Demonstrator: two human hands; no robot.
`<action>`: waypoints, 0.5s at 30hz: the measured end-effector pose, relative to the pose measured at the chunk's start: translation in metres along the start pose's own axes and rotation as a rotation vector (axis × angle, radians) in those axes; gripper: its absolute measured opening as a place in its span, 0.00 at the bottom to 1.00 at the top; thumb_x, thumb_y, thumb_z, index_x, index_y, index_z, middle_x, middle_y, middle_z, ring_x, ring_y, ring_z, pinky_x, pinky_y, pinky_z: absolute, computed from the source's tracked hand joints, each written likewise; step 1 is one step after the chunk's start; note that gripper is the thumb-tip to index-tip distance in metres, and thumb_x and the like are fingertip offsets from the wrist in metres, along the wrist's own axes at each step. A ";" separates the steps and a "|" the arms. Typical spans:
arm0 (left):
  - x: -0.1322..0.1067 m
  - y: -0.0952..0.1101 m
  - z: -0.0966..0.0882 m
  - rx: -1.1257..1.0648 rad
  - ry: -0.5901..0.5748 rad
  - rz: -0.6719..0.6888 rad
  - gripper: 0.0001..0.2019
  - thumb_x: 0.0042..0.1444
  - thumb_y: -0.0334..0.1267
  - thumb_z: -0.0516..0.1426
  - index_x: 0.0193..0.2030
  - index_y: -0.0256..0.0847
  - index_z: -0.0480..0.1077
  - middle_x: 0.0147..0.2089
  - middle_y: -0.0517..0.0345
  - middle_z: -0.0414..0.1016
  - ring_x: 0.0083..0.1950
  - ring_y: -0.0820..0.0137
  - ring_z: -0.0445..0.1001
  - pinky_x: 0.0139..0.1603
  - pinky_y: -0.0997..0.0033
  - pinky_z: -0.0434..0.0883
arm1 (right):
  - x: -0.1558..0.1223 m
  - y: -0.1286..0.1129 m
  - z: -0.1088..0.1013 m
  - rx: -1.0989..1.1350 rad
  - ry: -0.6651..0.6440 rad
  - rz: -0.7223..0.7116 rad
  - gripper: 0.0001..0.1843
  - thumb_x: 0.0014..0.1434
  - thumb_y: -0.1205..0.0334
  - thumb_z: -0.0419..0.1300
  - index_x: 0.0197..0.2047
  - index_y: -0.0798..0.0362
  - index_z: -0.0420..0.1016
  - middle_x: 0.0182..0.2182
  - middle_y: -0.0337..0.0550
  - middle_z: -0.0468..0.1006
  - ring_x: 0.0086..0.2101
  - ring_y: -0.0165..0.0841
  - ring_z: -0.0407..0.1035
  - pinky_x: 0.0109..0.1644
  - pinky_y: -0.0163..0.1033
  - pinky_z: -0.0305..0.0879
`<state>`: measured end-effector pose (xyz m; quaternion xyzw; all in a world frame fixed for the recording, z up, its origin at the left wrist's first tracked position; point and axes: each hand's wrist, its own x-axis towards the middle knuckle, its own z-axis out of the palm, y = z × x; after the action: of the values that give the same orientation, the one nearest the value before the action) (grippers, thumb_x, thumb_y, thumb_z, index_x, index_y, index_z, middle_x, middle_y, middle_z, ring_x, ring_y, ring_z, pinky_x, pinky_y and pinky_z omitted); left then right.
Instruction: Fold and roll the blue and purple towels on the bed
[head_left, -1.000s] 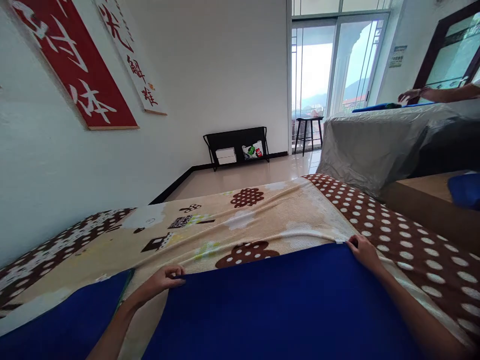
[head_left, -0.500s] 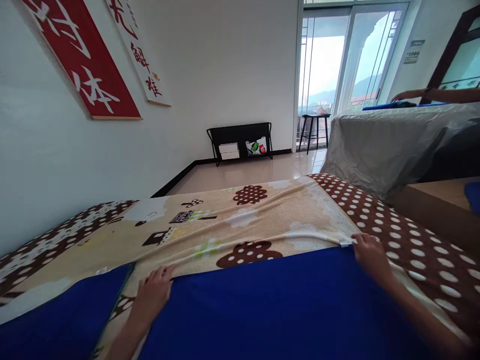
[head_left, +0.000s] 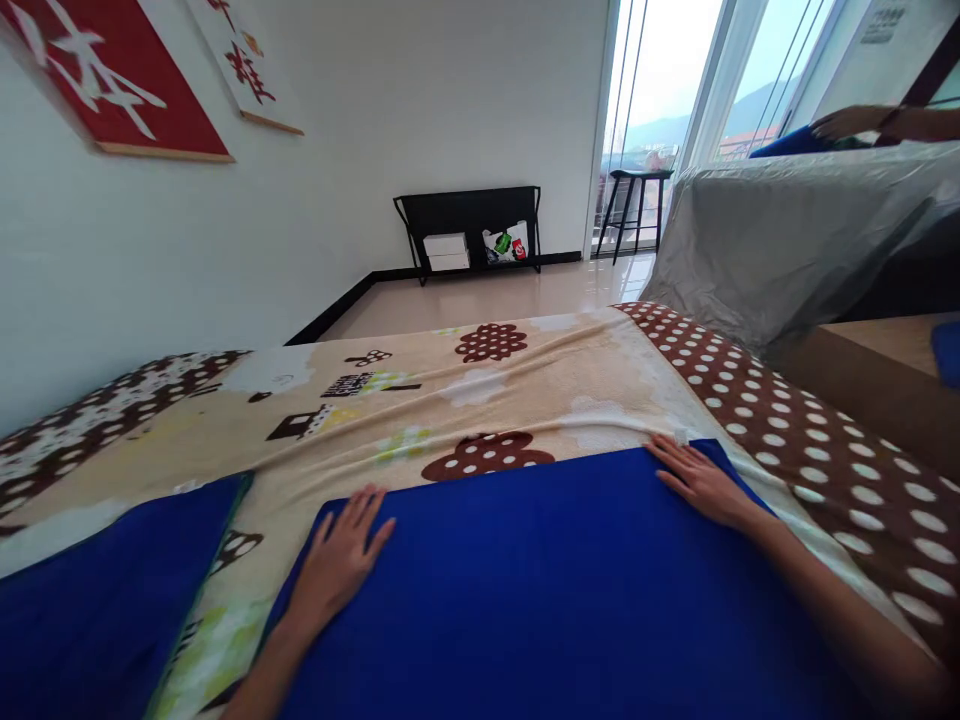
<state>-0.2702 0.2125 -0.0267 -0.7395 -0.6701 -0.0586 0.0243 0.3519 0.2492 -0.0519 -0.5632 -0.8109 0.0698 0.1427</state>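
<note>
A soft beige blanket (head_left: 540, 395) with brown spotted shapes lies spread out, and a smooth, flat blue cloth (head_left: 525, 590) lies on it at 6 o'clock. The left hand (head_left: 341, 555) rests palm-down on the cloth's 10 o'clock corner, the right hand (head_left: 701, 483) on its 2 o'clock corner, arms stretched forward, fingers (head_left: 360, 515) open and spread flat, gripping nothing

The person is showing only two arms, both bare. The left forearm (head_left: 264, 668) is running slim and uncovered from the near edge, and the left hand (head_left: 341, 560) is showing its back, with slender fingers and short nails. On the right, the right forearm (head_left: 825, 590) is looking long and equally uncovered, and the right hand (head_left: 701, 485) is showing a bare back and wrist.
</note>
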 end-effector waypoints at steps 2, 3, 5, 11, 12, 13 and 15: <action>-0.006 -0.031 0.001 0.068 0.047 -0.057 0.32 0.68 0.56 0.41 0.75 0.48 0.47 0.77 0.55 0.48 0.77 0.61 0.46 0.74 0.46 0.43 | -0.014 0.038 -0.002 -0.042 0.030 0.098 0.36 0.70 0.40 0.40 0.76 0.39 0.39 0.73 0.34 0.42 0.72 0.38 0.38 0.75 0.53 0.39; -0.007 -0.037 0.003 0.093 0.069 -0.070 0.32 0.68 0.56 0.40 0.76 0.48 0.45 0.77 0.55 0.47 0.77 0.62 0.45 0.75 0.47 0.42 | -0.018 0.048 -0.001 -0.059 0.038 0.131 0.36 0.69 0.39 0.39 0.76 0.39 0.37 0.74 0.33 0.41 0.72 0.37 0.37 0.75 0.53 0.39; -0.007 -0.039 0.008 0.126 0.088 -0.077 0.32 0.68 0.55 0.39 0.76 0.48 0.44 0.77 0.56 0.46 0.77 0.64 0.45 0.75 0.48 0.43 | -0.022 0.057 0.005 -0.081 0.036 0.162 0.38 0.69 0.38 0.39 0.76 0.39 0.34 0.74 0.33 0.39 0.72 0.37 0.37 0.75 0.53 0.38; -0.004 -0.006 -0.019 0.146 -0.009 -0.206 0.30 0.68 0.49 0.40 0.74 0.43 0.50 0.76 0.51 0.49 0.77 0.55 0.46 0.71 0.30 0.34 | -0.012 0.020 -0.004 -0.095 0.052 0.179 0.38 0.69 0.38 0.36 0.76 0.46 0.42 0.74 0.41 0.41 0.72 0.38 0.37 0.74 0.54 0.37; -0.003 0.013 -0.029 0.129 0.005 -0.217 0.30 0.68 0.48 0.40 0.74 0.41 0.51 0.76 0.48 0.48 0.77 0.53 0.46 0.69 0.27 0.31 | -0.006 -0.001 -0.006 -0.084 0.083 0.164 0.38 0.69 0.38 0.37 0.76 0.46 0.44 0.74 0.42 0.41 0.72 0.39 0.36 0.74 0.55 0.35; -0.001 0.037 -0.038 0.108 0.041 -0.215 0.29 0.68 0.46 0.40 0.74 0.40 0.52 0.76 0.47 0.48 0.77 0.52 0.45 0.68 0.26 0.29 | 0.002 -0.028 -0.005 -0.062 0.109 0.129 0.37 0.69 0.40 0.38 0.75 0.46 0.45 0.73 0.42 0.41 0.72 0.40 0.35 0.74 0.57 0.33; 0.009 0.101 -0.047 0.006 0.016 0.003 0.29 0.68 0.42 0.42 0.74 0.38 0.51 0.76 0.46 0.46 0.77 0.55 0.43 0.72 0.33 0.32 | 0.023 -0.092 0.004 0.033 0.085 -0.019 0.35 0.70 0.45 0.40 0.75 0.49 0.47 0.73 0.44 0.44 0.72 0.40 0.35 0.74 0.58 0.31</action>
<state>-0.1713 0.2054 0.0248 -0.7401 -0.6689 -0.0624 0.0317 0.2610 0.2382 -0.0269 -0.5555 -0.8081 0.0579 0.1871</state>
